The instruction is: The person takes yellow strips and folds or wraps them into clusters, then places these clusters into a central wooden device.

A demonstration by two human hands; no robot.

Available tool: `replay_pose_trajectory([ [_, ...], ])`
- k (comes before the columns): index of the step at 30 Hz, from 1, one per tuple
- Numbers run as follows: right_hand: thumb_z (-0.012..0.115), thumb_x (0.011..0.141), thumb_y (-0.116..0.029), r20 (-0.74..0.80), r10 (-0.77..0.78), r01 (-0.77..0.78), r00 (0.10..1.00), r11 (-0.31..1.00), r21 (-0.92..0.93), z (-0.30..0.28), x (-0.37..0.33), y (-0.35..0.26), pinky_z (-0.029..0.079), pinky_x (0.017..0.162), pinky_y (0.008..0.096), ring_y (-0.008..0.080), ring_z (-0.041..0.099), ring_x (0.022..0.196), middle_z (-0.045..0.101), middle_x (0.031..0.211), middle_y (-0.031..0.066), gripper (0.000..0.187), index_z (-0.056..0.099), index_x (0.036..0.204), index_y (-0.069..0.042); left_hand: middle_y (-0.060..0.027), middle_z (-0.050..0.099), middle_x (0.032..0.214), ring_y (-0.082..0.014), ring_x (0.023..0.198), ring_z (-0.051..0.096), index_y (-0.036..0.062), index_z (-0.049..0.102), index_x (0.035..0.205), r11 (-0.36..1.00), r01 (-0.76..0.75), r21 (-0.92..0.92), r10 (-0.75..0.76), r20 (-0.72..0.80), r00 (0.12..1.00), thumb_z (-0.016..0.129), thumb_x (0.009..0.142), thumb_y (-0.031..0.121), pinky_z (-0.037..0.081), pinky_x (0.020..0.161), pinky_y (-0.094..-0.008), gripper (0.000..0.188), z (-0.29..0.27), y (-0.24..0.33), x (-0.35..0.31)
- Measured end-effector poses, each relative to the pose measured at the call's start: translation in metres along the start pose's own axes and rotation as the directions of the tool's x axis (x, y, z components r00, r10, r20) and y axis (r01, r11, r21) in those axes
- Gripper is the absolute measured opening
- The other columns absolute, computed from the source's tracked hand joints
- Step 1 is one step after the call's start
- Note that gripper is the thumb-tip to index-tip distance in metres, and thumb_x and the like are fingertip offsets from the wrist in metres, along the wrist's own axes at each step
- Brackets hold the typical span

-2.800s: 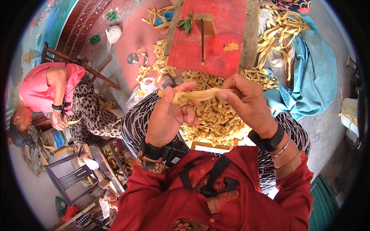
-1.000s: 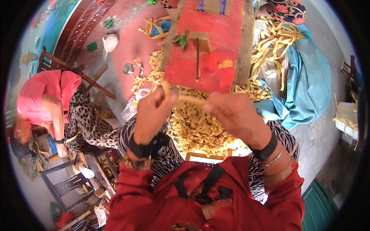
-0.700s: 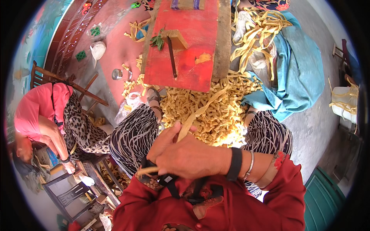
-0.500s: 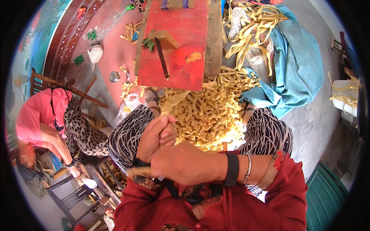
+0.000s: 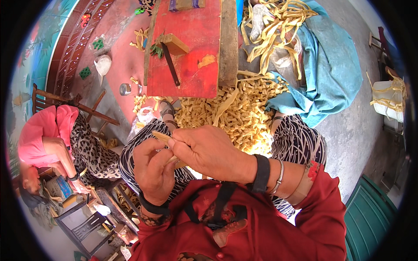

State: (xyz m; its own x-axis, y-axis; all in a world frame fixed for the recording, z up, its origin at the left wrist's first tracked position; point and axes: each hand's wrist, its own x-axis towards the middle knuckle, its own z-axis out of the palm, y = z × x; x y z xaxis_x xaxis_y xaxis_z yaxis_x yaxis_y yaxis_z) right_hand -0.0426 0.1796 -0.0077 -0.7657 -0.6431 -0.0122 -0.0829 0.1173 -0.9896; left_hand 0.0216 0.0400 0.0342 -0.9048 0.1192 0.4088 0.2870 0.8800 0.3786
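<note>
Fingers of both hands are being held narrow and close together, and a pale yellow strip [image 5: 160, 136] is being pinched between them, above the lap and near the front of the body. One short end of the strip is being left poking out past the fingertips, and another bit is being shown lower down, between the left hand [image 5: 152, 172] and the right hand [image 5: 207, 148]. Much of the strip is being hidden by the hands; whether the flat yellow length [image 5: 225, 108] beyond the right hand is being joined to it cannot be told. The left hand is being curled with its knuckles bent, while the right hand is being reached across from the right. A black band [image 5: 261, 174] and a silvery bangle [image 5: 279, 177] are being worn on the right wrist. Between the knees of the patterned trousers [image 5: 300, 141], the floor is being covered by a heap of short yellow pieces [image 5: 248, 119]. Beyond the heap, a wooden block [image 5: 177, 44], a dark bar [image 5: 171, 65] and green leaves [image 5: 156, 51] are being carried by a red board [image 5: 191, 80]. To the right, long loose strips [image 5: 283, 21] are being spread beside a blue cloth [image 5: 335, 74]. To the left, a pink top [image 5: 37, 135] is being worn by a person bent forward
</note>
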Motion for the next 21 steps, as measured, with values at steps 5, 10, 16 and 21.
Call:
replay_pose_trajectory([
  [5,0.043,0.091,-0.035,0.125,-0.007,0.006,0.992,1.0,0.007,-0.011,0.003,0.002,0.043,0.059,0.0488,0.0399,0.057,0.066,0.058,0.066,0.0188,0.037,0.056,0.074,-0.005,-0.0116,0.059,0.087,-0.0246,0.072,0.058,0.0024,0.059,0.09,0.98,0.072,-0.188,-0.065,0.044,0.997,0.07,0.071,0.002,0.047,0.062,-0.0277,0.022,0.006,-0.012,-0.011],
  [10,0.044,0.092,-0.04,0.104,-0.162,0.164,0.981,0.986,-0.007,-0.016,0.001,-0.001,0.043,0.06,0.0473,0.0389,0.057,0.07,0.058,0.069,0.0163,0.037,0.053,0.08,-0.006,-0.0077,0.059,0.089,-0.0158,0.076,0.058,0.0017,0.053,0.097,0.557,0.411,-0.722,-0.388,0.211,0.897,0.072,0.077,0.011,0.046,0.063,-0.0247,0.029,0.004,-0.016,-0.018],
  [16,0.046,0.092,-0.037,0.095,-0.263,0.245,0.96,0.954,0.172,-0.014,0.007,0.002,0.043,0.062,0.0438,0.0371,0.055,0.071,0.053,0.071,0.0143,0.033,0.05,0.082,-0.006,-0.0117,0.062,0.1,-0.0166,0.084,0.063,-0.0003,0.054,0.108,-0.209,0.483,-0.85,-0.467,0.521,0.715,0.067,0.083,0.012,0.051,0.071,-0.025,0.031,-0.002,-0.016,-0.019],
  [21,0.045,0.094,-0.029,0.118,-0.166,0.155,0.979,0.983,0.098,-0.025,0.004,0.015,0.042,0.061,0.0413,0.0363,0.055,0.071,0.054,0.072,0.0158,0.029,0.051,0.084,-0.003,-0.0136,0.059,0.11,-0.0209,0.098,0.06,-0.0005,0.052,0.122,0.421,0.583,-0.695,-0.418,0.422,0.804,0.06,0.088,0.01,0.047,0.087,-0.0276,0.036,0.006,-0.004,-0.003],
])
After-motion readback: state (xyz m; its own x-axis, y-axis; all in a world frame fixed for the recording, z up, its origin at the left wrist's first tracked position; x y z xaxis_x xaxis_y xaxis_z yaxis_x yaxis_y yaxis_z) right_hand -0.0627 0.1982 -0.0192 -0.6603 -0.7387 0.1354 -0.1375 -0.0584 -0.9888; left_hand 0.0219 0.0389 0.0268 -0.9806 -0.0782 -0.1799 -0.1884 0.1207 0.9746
